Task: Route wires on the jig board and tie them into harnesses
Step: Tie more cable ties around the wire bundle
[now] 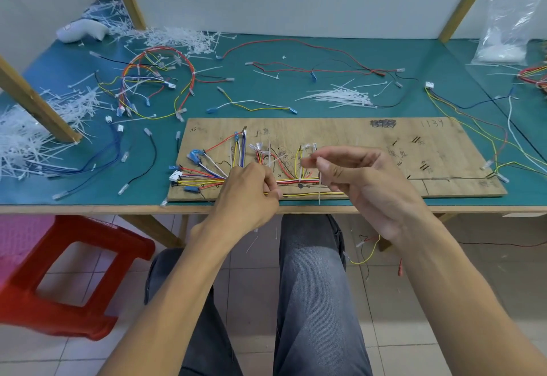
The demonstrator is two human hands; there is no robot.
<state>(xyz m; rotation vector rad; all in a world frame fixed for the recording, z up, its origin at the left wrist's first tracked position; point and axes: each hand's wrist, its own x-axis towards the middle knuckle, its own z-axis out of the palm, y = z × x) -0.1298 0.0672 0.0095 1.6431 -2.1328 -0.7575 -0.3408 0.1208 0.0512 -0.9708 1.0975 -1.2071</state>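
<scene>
- One jig board (355,133) lies centre frame at the near edge of the table (429,59), long side toward the person, so the routing marks sit in reach of both hands
- Wire bundle (296,181) runs along the board's near edge on its left half and fans out to connectors at the left end. The right half shows only marks and pins. My read is that this run is routed and tying is in progress
- Left hand (248,192), centre frame, has its fingers curled round the bundle, likely to keep the strands packed and flat while a tie goes on
- Right hand (370,177) is raised above the board just right of it, fingers half curled, thumb and forefinger tips nearly meeting. It's blurred, so I can't tell if they pinch anything
- Cable tie (319,196) stands upright across the bundle below those fingers, with its tail past the board edge. It looks looped but not trimmed
- Second tie (300,179) sits snug on the bundle just left of it
- Counts:
  - 1 board and 2 hands
  - 1 tied harness (193,78), upper left
  - 1 fresh tie pile (343,96), above the board
  - 2 white tie heaps: upper left (165,36) and far left (23,144)
  - 1 clear bag (503,32), upper right
  - 1 red stool (74,227), lower left
  - loose wires too tangled to count
</scene>
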